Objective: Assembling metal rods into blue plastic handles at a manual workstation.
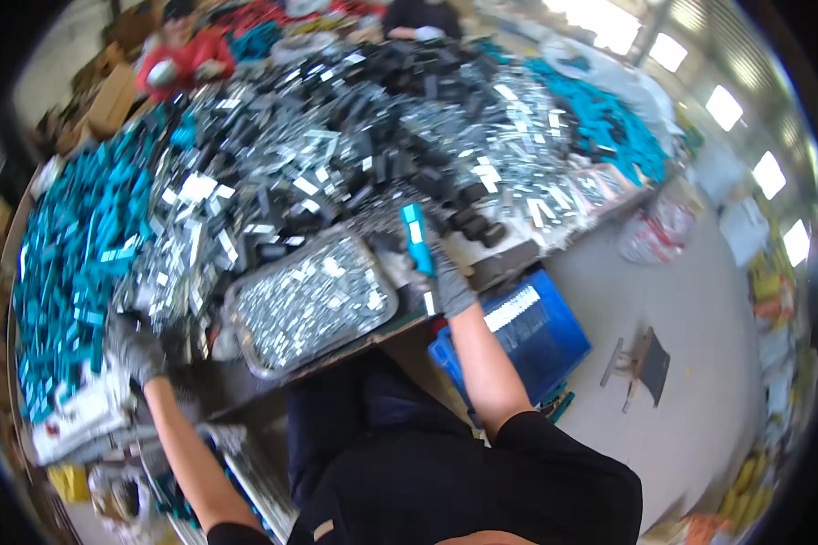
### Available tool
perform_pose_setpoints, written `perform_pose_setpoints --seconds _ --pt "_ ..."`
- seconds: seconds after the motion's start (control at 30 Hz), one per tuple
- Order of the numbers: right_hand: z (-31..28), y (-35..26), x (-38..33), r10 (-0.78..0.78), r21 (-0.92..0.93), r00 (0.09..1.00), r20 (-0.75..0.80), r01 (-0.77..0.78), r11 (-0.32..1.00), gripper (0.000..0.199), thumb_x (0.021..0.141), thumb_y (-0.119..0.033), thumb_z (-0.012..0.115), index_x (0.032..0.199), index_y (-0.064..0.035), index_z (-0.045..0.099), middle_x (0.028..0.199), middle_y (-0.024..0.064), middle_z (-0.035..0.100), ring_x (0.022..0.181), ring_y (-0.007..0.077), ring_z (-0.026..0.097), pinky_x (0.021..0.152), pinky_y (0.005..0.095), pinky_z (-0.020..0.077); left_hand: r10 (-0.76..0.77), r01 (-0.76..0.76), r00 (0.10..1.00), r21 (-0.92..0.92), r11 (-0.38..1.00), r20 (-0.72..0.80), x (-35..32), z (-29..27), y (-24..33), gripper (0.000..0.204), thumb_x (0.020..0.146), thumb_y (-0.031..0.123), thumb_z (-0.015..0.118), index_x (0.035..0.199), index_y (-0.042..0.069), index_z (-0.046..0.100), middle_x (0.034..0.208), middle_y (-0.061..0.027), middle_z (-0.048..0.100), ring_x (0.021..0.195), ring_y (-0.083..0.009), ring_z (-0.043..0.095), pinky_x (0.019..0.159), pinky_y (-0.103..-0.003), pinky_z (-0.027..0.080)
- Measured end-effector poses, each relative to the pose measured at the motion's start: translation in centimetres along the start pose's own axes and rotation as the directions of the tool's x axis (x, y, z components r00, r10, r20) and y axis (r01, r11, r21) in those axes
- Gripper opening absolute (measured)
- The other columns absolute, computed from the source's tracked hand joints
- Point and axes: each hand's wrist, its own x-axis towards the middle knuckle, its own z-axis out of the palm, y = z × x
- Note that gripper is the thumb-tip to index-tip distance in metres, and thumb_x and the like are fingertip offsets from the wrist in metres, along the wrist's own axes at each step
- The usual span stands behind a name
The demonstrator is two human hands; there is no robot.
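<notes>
My right hand (445,280), in a grey glove, is closed round a long teal plastic handle (414,238) that points up and away over the table edge. A small shiny metal strip (429,302) shows just under that hand; whether the hand holds it too, I cannot tell. My left hand (136,352), also gloved in grey, reaches to the near left edge of the heap of silvery metal parts (186,263). Its fingers are blurred and partly lost among the pieces. Between my hands lies a clear-rimmed tray (393,307) full of small metal strips.
Teal plastic pieces (82,263) are heaped at left, and more teal pieces (609,118) at far right. Black parts (427,177) spread across the middle. A blue crate (541,331) stands below the table edge, a small stool (645,368) on the floor. Two people work across the table.
</notes>
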Motion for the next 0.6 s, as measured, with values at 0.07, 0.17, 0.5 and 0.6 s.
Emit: perform_pose_setpoints --seconds 0.07,0.17,0.5,0.6 --pt "-2.7 -0.4 0.8 0.122 0.118 0.992 0.026 -0.124 0.985 0.044 0.089 -0.05 0.05 0.108 -0.0107 0.056 0.073 0.0121 0.062 0.046 0.0282 0.053 0.041 0.0435 0.04 0.14 -0.167 0.953 -0.081 0.983 -0.27 0.4 -0.2 3.1 0.065 0.078 0.006 0.07 0.138 0.006 0.044 0.119 -0.0191 0.06 0.103 -0.0337 0.059 0.087 -0.041 0.048" --pt "-4.3 -0.1 1.0 0.049 0.258 0.96 0.275 -0.123 0.958 0.044 0.091 -0.049 0.051 0.112 -0.0107 0.054 0.079 0.0132 0.064 0.05 0.0301 0.055 0.042 0.0435 0.0435 0.138 -0.197 0.953 -0.206 0.958 -0.27 0.5 -1.6 6.8 0.071 0.074 0.002 0.071 0.139 0.008 0.042 0.094 -0.0088 0.065 0.095 -0.0295 0.06 0.085 -0.041 0.049" --pt "8.7 3.5 -9.6 -0.261 0.224 0.925 0.275 0.202 0.953 0.06 0.086 -0.055 0.06 0.117 -0.0041 0.052 0.065 0.0066 0.055 0.039 0.0142 0.047 0.03 0.0249 0.0342 0.016 0.674 0.729 -0.713 -0.192 0.684 -10.2 -5.1 12.8 0.06 0.087 0.061 0.055 0.107 0.004 0.058 0.096 -0.0062 0.061 0.07 -0.0137 0.057 0.053 -0.02 0.047" --pt "13.4 7.5 -12.6 -0.019 0.186 0.943 0.333 -0.046 0.982 0.061 0.083 -0.055 0.065 0.111 -0.0017 0.054 0.068 0.0065 0.06 0.044 0.0112 0.053 0.036 0.0214 0.0387 0.284 0.796 0.507 -0.316 -0.516 0.814 -14.4 -3.8 12.8 0.062 0.089 0.065 0.047 0.108 0.006 0.056 0.088 -0.0067 0.061 0.05 -0.012 0.046 0.031 -0.019 0.033"
